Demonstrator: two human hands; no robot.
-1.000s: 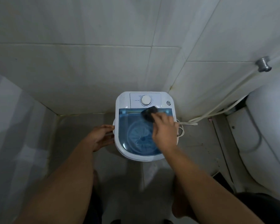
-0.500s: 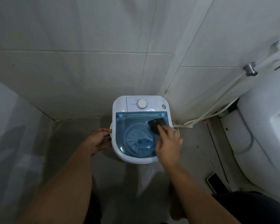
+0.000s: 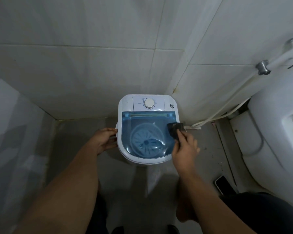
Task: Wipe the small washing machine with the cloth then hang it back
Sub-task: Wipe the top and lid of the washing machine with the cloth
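The small white washing machine [image 3: 125, 105] stands on the floor in the tiled corner, with a clear blue lid [image 3: 147, 132] and a round white dial [image 3: 148, 103] at its back. My right hand [image 3: 184, 146] presses a dark cloth [image 3: 175, 130] against the lid's right edge. My left hand [image 3: 105, 141] rests against the machine's left side at its handle, fingers curled on it. The spot where the cloth hangs is out of sight.
A white toilet [image 3: 277, 132] fills the right side. A white hose [image 3: 227, 105] runs from a wall fitting [image 3: 262, 67] down to the floor beside the machine. A dark phone [image 3: 224, 184] lies on the floor at the right. Tiled walls close in behind and left.
My right hand has slid the cloth from the lid's back edge near the dial down and rightward to the lid's right edge. My left hand has stayed at the machine's left side.
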